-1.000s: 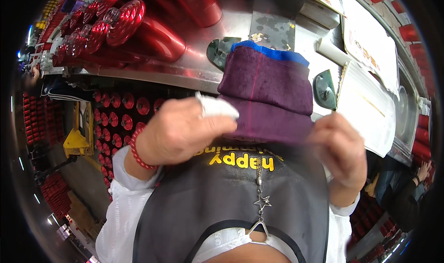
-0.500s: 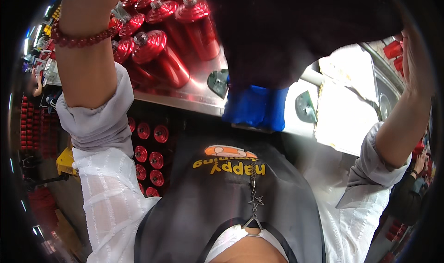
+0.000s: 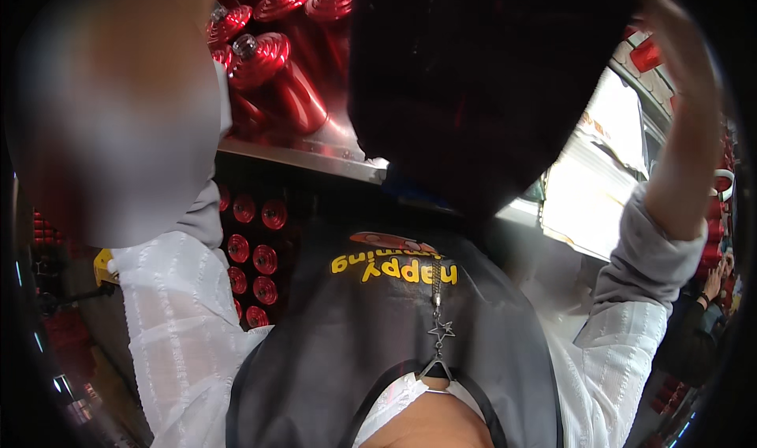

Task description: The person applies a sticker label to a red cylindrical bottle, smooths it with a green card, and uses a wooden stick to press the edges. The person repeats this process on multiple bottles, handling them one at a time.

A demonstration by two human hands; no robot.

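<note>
A large, very dark, cloth-like thing (image 3: 473,85) hangs close in front of me and covers the upper middle; its kind does not show. My right hand (image 3: 666,14) is raised beside its upper right edge, smeared and partly cut off, so its fingers and any grip are hidden. On the left, my forearm and rolled grey sleeve (image 3: 142,148) are lifted close and badly blurred; the left hand lies beyond the upper edge. Shiny red cylinders (image 3: 300,101) with stepped tops and clear knobs stand on the metal table (image 3: 315,152) beyond my left arm.
Under the table are several red round tops (image 3: 266,257) in rows. White sheets or boards (image 3: 587,200) lie at right. A sliver of a blue thing (image 3: 406,186) shows below the dark one. At the far right edge is another person's hand (image 3: 716,281).
The dark thing has come lower and now hides most of the blue thing and the green-black pieces. My left arm has moved closer to the view and blurred; my right hand has shifted slightly inward.
</note>
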